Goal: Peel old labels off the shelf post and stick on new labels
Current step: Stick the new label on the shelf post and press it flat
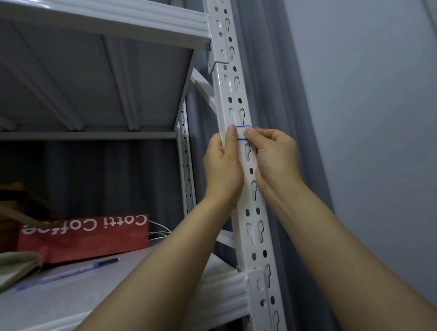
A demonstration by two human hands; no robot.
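Note:
A white perforated shelf post (236, 89) runs from the top of the view down to the lower right. A small white label with a blue border (241, 133) lies across the post at mid height. My left hand (221, 165) wraps the post's left edge, its thumb pressed on the label's left end. My right hand (274, 155) is on the post's right side, thumb tip on the label's right end. The thumbs hide most of the writing on the label.
A white shelf board (106, 27) is overhead and another white shelf (68, 304) below left carries a red Cotti Coffee paper bag (85, 238), a purple pen (74, 271) and a beige cloth bag (9, 269). Grey curtain (271, 88) and wall (372, 108) stand behind the post.

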